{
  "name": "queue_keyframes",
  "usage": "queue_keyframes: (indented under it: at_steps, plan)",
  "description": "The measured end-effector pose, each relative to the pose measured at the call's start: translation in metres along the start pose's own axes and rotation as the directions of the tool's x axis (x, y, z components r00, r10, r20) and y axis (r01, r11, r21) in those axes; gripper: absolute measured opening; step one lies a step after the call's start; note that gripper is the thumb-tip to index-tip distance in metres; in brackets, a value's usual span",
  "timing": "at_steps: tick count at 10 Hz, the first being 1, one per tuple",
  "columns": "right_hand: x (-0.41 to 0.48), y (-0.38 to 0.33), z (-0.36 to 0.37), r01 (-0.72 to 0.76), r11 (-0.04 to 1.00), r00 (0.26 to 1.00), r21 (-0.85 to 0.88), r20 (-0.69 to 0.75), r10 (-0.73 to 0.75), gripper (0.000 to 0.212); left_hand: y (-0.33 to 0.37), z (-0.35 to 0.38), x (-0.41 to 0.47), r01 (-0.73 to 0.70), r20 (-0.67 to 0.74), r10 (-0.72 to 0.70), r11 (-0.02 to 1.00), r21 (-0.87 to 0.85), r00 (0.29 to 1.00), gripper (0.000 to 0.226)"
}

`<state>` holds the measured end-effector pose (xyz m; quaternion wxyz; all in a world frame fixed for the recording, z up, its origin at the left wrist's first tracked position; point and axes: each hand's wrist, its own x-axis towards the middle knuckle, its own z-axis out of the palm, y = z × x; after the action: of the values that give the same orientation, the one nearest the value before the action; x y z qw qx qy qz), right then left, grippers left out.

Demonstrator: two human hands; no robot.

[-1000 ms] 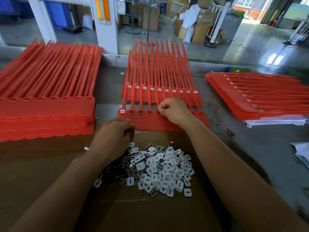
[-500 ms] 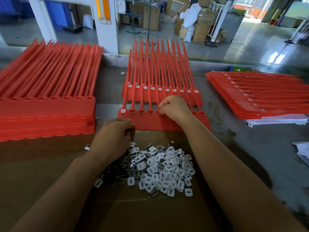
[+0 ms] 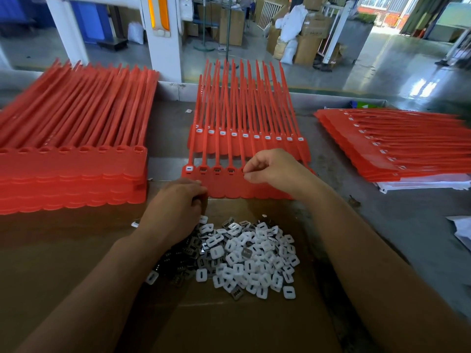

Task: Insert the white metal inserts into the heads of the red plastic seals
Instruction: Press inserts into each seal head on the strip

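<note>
Little has shifted in the last second: both hands keep almost the same spots, the right hand (image 3: 272, 171) sitting just a touch nearer the person. Its thumb and forefinger pinch at the fifth head of the near strip of seals (image 3: 229, 187), with the other fingers curled in behind. Whether an insert sits between the fingertips is too small to tell.

Left of those fingertips, the strip's first head holds a white insert (image 3: 189, 168), and the three heads between it and the pinch show darker fillings. Just beyond the fingers lies a second strip (image 3: 244, 146), a white insert in each head of its row.

The left hand (image 3: 175, 207) rests knuckles up with its fingers clenched under. Its fingertips touch the near edge of the same strip, and I cannot tell whether it holds anything. Right below its fingers, partly under the palm, a loose pile of inserts (image 3: 249, 256) lies on a sheet of cardboard (image 3: 76, 250).

Well left of the left hand stands a tall stack of seals (image 3: 71, 169); well right of the right hand lies a flatter stack (image 3: 382, 149).
</note>
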<state>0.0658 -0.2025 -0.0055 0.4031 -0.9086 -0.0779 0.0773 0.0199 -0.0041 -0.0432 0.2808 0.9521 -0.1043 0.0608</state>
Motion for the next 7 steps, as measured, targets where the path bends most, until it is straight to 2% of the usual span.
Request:
queue_keyframes:
  at_steps: [1,3,7]
  plan:
    - [-0.021,-0.004,-0.007,0.039,0.989,0.987,-0.143,0.160,-0.016,0.014,-0.001,0.001,0.001,0.000,0.004,0.000,1.000,0.014,1.000,0.038]
    - [-0.039,0.000,-0.010,0.049,0.967,0.958,-0.252,0.287,0.026,0.018,0.000,0.002,0.001,-0.007,-0.008,0.007,1.000,0.006,1.000,0.037]
    - [-0.041,0.004,-0.006,0.091,0.947,0.956,-0.308,0.295,0.004,0.022,0.000,0.001,0.000,-0.002,-0.021,0.002,1.000,0.017,1.000,0.037]
